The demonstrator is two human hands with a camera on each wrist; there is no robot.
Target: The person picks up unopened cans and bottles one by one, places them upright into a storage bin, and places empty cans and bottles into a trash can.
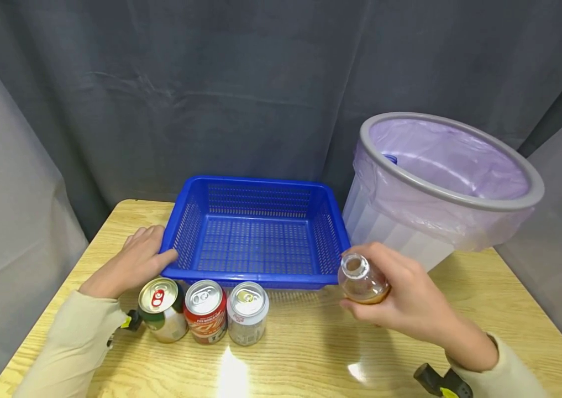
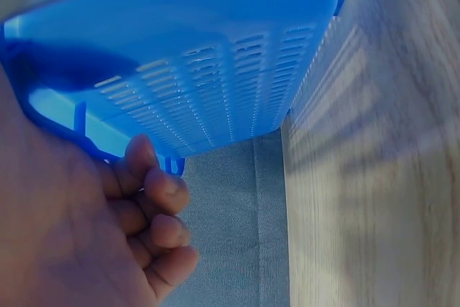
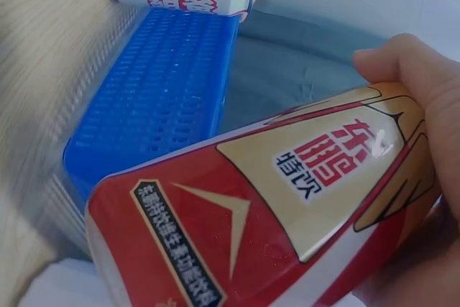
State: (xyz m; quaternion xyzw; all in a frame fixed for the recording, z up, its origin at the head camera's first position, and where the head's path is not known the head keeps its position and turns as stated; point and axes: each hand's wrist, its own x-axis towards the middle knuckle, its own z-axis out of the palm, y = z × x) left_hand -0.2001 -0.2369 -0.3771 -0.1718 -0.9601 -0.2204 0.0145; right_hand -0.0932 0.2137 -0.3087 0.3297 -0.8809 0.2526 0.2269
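My right hand (image 1: 405, 296) grips a plastic drink bottle (image 1: 363, 283) just off the front right corner of the blue basket. The bottle's neck is uncapped, with amber liquid inside; the right wrist view shows its red and gold label (image 3: 323, 170). At the left, my left hand (image 1: 138, 257) holds the rim of the blue basket (image 1: 261, 277), thumb over the edge. From the left wrist view, the fingers (image 2: 169, 231) are bent beside the basket's outer wall. No items lie in the basket.
In front of the basket stand a green and gold can (image 1: 163, 312), a red can (image 1: 206, 315) and a white can (image 1: 247, 318) in a row. At the right, a bin (image 1: 395, 221) with a purple liner leans, a blue item (image 1: 390, 159) showing inside. Grey curtains hang behind.
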